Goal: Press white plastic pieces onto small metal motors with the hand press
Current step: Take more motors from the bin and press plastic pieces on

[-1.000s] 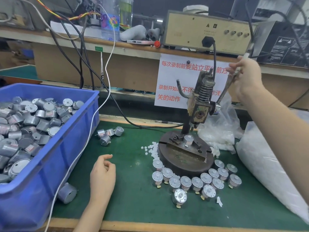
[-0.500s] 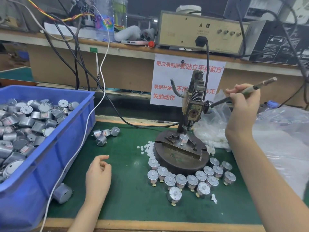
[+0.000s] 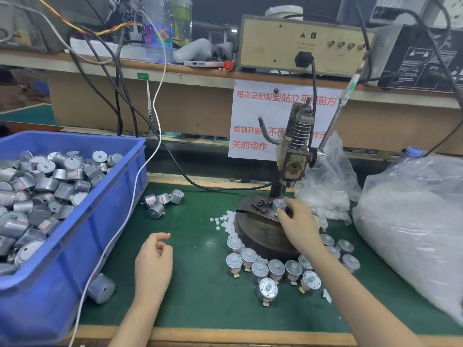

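The hand press (image 3: 293, 159) stands on a round metal base (image 3: 253, 229), its lever (image 3: 335, 116) raised up to the right. A small metal motor (image 3: 278, 206) with a white plastic piece on top sits in the fixture under the ram. My right hand (image 3: 298, 221) grips this motor with its fingertips. My left hand (image 3: 154, 261) rests on the green mat with fingers loosely curled, holding nothing that I can see. Several motors with white pieces (image 3: 275, 269) stand in front of the base. Loose white plastic pieces (image 3: 224, 220) lie left of the base.
A blue bin (image 3: 105, 221) full of motors fills the left. A few loose motors (image 3: 160, 201) lie behind it, one (image 3: 101, 289) at its front. A white cable (image 3: 130, 209) crosses the bin's corner. Plastic bags (image 3: 411, 216) lie on the right.
My right hand let go of the press lever and came down to the motor in the fixture. The lever swung back up and the ram rose. My left hand stayed put.
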The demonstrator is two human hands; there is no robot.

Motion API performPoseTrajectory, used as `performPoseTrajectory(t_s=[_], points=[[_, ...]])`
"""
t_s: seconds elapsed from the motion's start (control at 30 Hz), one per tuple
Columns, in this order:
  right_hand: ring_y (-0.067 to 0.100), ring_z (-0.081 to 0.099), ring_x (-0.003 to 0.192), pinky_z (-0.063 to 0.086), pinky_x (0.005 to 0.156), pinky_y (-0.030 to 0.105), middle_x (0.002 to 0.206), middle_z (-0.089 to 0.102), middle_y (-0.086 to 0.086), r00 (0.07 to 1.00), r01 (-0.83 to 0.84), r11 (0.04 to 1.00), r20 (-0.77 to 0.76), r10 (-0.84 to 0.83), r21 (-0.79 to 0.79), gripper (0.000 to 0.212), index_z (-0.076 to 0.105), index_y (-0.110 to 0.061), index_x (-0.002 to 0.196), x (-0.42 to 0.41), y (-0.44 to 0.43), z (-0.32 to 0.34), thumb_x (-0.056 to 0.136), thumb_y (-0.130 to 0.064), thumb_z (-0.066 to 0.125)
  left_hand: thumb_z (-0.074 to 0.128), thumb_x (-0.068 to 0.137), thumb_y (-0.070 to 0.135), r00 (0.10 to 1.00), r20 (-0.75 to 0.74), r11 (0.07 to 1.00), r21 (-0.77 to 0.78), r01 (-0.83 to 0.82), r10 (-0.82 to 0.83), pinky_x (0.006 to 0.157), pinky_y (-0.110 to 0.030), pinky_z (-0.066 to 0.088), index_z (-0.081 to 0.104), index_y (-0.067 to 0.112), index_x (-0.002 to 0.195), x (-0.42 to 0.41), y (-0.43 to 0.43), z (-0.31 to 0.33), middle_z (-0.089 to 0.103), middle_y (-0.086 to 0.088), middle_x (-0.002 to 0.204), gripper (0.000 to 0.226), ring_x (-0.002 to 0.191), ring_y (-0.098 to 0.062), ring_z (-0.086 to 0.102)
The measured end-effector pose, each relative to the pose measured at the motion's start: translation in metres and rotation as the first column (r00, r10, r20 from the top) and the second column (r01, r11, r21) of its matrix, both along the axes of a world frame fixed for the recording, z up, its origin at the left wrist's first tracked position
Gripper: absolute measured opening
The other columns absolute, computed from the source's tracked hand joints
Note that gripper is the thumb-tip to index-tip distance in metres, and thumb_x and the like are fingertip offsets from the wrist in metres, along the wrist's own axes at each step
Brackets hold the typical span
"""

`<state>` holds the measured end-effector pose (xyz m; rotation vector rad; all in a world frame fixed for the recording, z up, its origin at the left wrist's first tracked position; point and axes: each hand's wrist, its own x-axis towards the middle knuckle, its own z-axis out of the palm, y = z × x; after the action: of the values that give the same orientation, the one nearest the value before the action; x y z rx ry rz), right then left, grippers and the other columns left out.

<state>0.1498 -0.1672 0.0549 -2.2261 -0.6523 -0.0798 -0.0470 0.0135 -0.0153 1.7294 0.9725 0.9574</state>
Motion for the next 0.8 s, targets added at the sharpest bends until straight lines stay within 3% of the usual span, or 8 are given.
performPoseTrajectory(t_s=[0.23, 0.4, 0.57, 0.7, 0.8], points=[[0.026, 0.056, 0.104, 0.045, 0.089, 0.038, 0.113, 0.062, 0.007, 0.976, 0.047, 0.982, 0.217, -0.006, -0.184, 0.031, 0.056, -0.01, 0.118, 0.009, 0.008, 0.003, 0.091, -0.024, 0.058, 0.045, 0.083, -0.002, 1.0, 0.002, 1.0, -0.01, -0.001, 0.001, 0.064, -0.037, 0.042, 0.058, 0.017, 0.093, 0.0, 0.0, 0.001, 0.056, -0.007, 0.078, 0.025, 0.072, -0.026, 0.053], [0.024, 0.053, 0.104, 0.041, 0.09, 0.038, 0.11, 0.062, 0.004, 0.954, 0.055, 0.976, 0.3, 0.011, -0.211, 0.028, 0.057, -0.013, 0.112, -0.007, 0.01, 0.0, 0.088, -0.026, 0.062, 0.046, 0.083, -0.003, 1.0, 0.001, 1.0, -0.019, -0.003, 0.003, 0.065, -0.037, 0.042, 0.058, 0.017, 0.093, 0.0, 0.0, 0.0, 0.057, -0.007, 0.078, 0.025, 0.073, -0.026, 0.053], [0.014, 0.042, 0.108, 0.032, 0.085, 0.023, 0.106, 0.051, -0.005, 0.95, -0.25, 0.965, 0.17, 0.261, -0.083, 0.046, 0.046, -0.023, 0.131, -0.05, 0.016, -0.004, 0.088, -0.03, 0.061, 0.046, 0.083, -0.002, 1.0, -0.005, 1.0, -0.011, -0.001, 0.001, 0.062, -0.035, 0.04, 0.059, 0.016, 0.093, 0.0, 0.0, 0.001, 0.057, -0.006, 0.078, 0.025, 0.072, -0.025, 0.053], [0.013, 0.039, 0.106, 0.027, 0.09, 0.016, 0.105, 0.047, -0.008, 0.853, -0.464, 0.871, 0.186, 0.489, -0.163, 0.046, 0.046, -0.024, 0.132, -0.083, 0.031, -0.008, 0.089, -0.033, 0.059, 0.046, 0.083, -0.003, 1.0, -0.015, 1.0, 0.016, -0.01, 0.01, 0.063, -0.034, 0.038, 0.059, 0.016, 0.092, 0.0, -0.002, 0.003, 0.058, -0.007, 0.079, 0.024, 0.072, -0.023, 0.052], [0.016, 0.039, 0.111, 0.022, 0.093, 0.018, 0.116, 0.051, 0.0, 0.807, -0.504, 0.819, 0.187, 0.56, -0.277, 0.04, 0.05, -0.022, 0.129, -0.096, 0.044, -0.018, 0.092, -0.036, 0.055, 0.047, 0.082, -0.005, 1.0, -0.009, 0.999, 0.026, -0.021, 0.022, 0.064, -0.033, 0.036, 0.06, 0.014, 0.091, 0.001, -0.002, 0.003, 0.058, -0.007, 0.08, 0.024, 0.072, -0.022, 0.051]])
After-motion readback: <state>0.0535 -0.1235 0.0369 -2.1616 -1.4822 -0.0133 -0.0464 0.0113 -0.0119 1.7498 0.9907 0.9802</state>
